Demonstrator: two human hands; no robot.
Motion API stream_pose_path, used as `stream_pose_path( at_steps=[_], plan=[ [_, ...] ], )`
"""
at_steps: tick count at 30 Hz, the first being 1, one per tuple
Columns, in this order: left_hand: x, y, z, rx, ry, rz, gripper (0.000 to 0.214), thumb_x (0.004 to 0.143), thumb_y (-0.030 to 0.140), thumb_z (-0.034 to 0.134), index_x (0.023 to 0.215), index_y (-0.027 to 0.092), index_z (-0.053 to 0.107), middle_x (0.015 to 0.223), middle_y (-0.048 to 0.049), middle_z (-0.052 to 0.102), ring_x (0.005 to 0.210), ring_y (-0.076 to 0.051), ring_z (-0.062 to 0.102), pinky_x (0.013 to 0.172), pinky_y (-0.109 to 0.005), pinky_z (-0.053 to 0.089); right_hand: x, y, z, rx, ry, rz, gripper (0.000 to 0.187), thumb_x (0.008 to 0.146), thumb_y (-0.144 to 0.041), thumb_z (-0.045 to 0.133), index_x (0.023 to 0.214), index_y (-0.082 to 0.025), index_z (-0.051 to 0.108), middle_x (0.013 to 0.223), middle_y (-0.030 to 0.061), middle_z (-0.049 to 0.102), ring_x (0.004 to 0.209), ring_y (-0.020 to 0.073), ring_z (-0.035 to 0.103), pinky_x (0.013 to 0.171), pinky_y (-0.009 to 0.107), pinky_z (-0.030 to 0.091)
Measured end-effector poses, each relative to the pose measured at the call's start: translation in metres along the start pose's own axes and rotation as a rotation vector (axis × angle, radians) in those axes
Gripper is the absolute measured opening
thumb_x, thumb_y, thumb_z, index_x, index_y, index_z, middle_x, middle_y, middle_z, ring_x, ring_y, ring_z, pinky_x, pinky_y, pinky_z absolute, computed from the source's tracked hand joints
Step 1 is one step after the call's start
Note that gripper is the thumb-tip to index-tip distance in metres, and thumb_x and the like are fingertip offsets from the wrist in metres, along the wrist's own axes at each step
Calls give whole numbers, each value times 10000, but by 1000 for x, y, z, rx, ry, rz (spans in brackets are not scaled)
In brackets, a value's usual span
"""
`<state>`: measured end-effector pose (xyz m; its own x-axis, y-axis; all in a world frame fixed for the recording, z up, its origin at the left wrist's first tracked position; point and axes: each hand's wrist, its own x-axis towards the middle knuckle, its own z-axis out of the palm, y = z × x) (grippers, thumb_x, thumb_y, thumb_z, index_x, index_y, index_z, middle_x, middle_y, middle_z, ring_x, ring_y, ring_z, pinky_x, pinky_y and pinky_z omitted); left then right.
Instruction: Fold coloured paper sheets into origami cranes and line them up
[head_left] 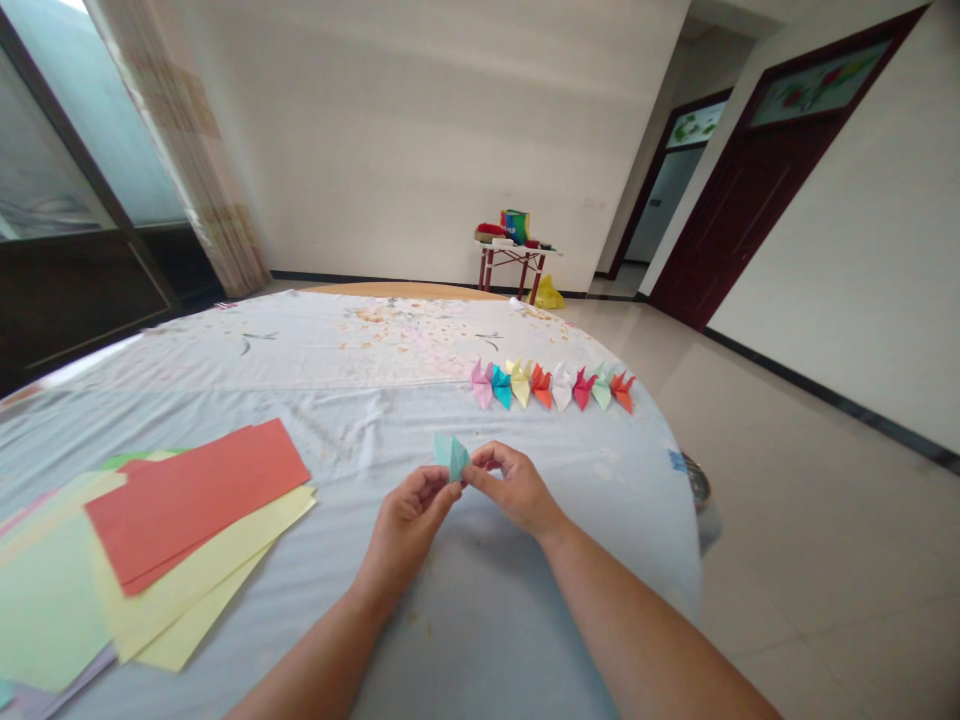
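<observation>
A small folded piece of light teal paper (452,455) is pinched between my two hands above the near middle of the table. My left hand (416,510) grips its lower left edge between thumb and fingers. From the other side, my right hand (514,485) holds its right edge, thumb and fingertips closed on it. Part of the paper is hidden behind the fingers. Beyond my right hand, a row of several folded paper cranes (561,387) stands side by side in pink, blue, yellow, orange, white, red and pale green.
Loose sheets of coloured paper, with a red sheet (202,495) on top, lie at the left. A pale floral tablecloth (360,400) covers the round table. By the far wall stands a small side table (514,250) with items on it, a yellow bag (549,293) beside it.
</observation>
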<state>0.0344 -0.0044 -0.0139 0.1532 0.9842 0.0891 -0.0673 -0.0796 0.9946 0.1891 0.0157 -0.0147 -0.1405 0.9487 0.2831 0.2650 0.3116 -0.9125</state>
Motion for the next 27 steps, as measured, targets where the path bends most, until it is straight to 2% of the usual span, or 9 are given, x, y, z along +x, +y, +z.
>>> stream_pose_path(
  at_steps=[5, 9, 14, 20, 23, 27],
  plan=[
    [1, -1, -2, -23, 6, -31, 230, 724, 356, 623, 852, 165, 620, 803, -32, 696, 776, -172, 640, 775, -294, 475, 1, -3, -4, 46, -68, -2, 214, 779, -386, 573, 783, -174, 607, 744, 7, 620, 748, 131, 563, 754, 278, 426],
    [1, 0, -1, -61, 8, -62, 235, 718, 357, 632, 840, 158, 616, 795, -39, 700, 775, -175, 645, 781, -302, 479, 2, 0, -4, 31, -48, -22, 202, 772, -367, 584, 765, -167, 615, 746, 13, 608, 745, 130, 559, 745, 270, 431],
    [1, 2, 1, -67, 37, -83, 252, 683, 362, 657, 817, 155, 607, 761, -33, 697, 741, -173, 648, 760, -301, 483, 1, 3, 1, 98, -18, 18, 211, 742, -373, 610, 746, -163, 596, 726, 10, 609, 710, 129, 566, 722, 270, 450],
    [0, 1, 2, -102, 88, -85, 311, 664, 363, 672, 821, 196, 461, 675, 6, 695, 694, -170, 661, 724, -309, 483, -1, 10, 7, 200, -12, 91, 207, 727, -355, 625, 783, -165, 566, 724, 9, 606, 690, 132, 576, 706, 280, 460],
    [0, 0, 2, -102, 92, -87, 361, 673, 370, 668, 873, 204, 416, 667, 8, 699, 711, -185, 669, 720, -322, 482, 0, 11, 9, 297, -1, 115, 223, 691, -323, 659, 809, -178, 537, 702, -18, 565, 649, 111, 544, 655, 251, 447],
    [1, -1, 1, -110, 27, -92, 410, 696, 374, 651, 992, 166, 459, 752, -45, 713, 765, -208, 668, 749, -344, 485, 0, 9, 9, 425, -20, 154, 279, 663, -302, 681, 852, -186, 512, 679, -40, 526, 613, 88, 505, 611, 223, 420]
  ],
)
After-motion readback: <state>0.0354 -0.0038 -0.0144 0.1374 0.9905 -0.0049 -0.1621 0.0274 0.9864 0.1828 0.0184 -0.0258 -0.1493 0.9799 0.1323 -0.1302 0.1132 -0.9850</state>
